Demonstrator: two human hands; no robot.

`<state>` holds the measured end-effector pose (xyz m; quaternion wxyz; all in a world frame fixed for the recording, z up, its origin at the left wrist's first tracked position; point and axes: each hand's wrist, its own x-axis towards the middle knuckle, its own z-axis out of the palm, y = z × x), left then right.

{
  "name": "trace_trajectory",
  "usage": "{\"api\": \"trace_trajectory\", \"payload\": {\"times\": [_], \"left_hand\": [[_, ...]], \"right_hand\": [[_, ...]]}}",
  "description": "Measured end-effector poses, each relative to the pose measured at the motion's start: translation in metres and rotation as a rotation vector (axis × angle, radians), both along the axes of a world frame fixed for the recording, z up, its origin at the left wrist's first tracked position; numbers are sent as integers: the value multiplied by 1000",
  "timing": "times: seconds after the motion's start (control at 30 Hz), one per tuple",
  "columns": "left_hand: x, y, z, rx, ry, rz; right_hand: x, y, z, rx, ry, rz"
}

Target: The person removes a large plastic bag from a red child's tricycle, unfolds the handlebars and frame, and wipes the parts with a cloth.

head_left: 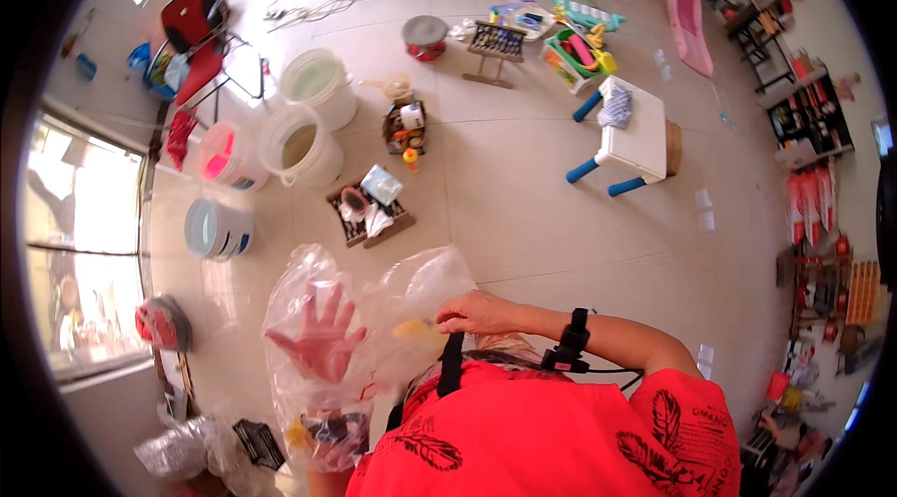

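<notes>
My left hand is inside a large clear plastic bag, its fingers spread wide and showing through the film. The bag also covers my left wrist, where a dark band shows through. Closed at the bag's right edge, my right hand pinches the plastic between thumb and fingers. A black strap hangs just below that hand, against my red shirt. My right wrist wears a black device on a band with a cable.
Ahead on the left stand a white bucket, a pink-tinted bucket and others. A low wooden rack holds a brush and packets. Farther right is a white table with blue legs. Crumpled plastic lies lower left.
</notes>
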<state>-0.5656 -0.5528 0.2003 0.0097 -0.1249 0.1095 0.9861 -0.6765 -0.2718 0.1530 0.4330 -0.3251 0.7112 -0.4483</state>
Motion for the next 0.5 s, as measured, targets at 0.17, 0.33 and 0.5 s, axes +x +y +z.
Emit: {"api": "trace_trajectory", "payload": {"times": [0.17,0.33,0.5], "left_hand": [[-72,5,18,-23,11,-134],[-153,16,19,-96,3,-227],[-229,49,26,-227,-40,-374]], "right_hand": [[-61,48,-56,210,156,-83],[-114,117,-98,421,115,-224],[-167,201,-131,562,171,-552]]}}
